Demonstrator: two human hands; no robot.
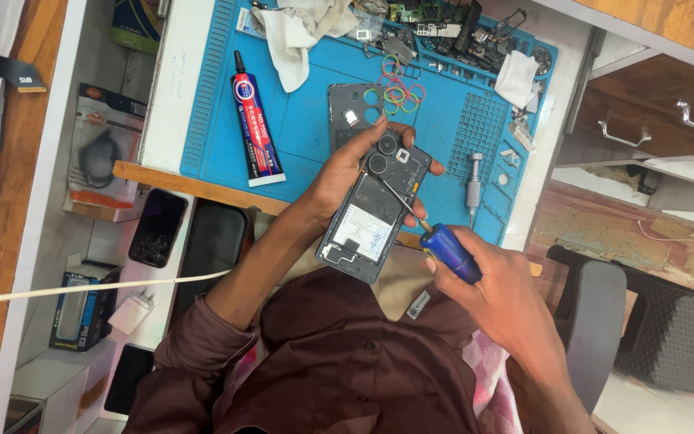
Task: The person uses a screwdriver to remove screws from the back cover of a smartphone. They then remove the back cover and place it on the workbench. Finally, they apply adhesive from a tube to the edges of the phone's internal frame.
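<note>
Head view: left hand (339,173) grips opened phone (375,205), right hand (496,293) holds screwdriver (443,247).

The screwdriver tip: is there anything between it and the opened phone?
Nothing visible. The right hand holds the blue-handled screwdriver, and its thin shaft runs straight onto the opened phone, which the left hand holds above the blue mat.

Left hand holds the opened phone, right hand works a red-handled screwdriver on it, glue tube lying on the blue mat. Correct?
Not quite: in the head view the screwdriver handle is blue, not red. The left hand holds the opened phone, the right hand works the screwdriver, and the glue tube lies on the blue mat.
</note>
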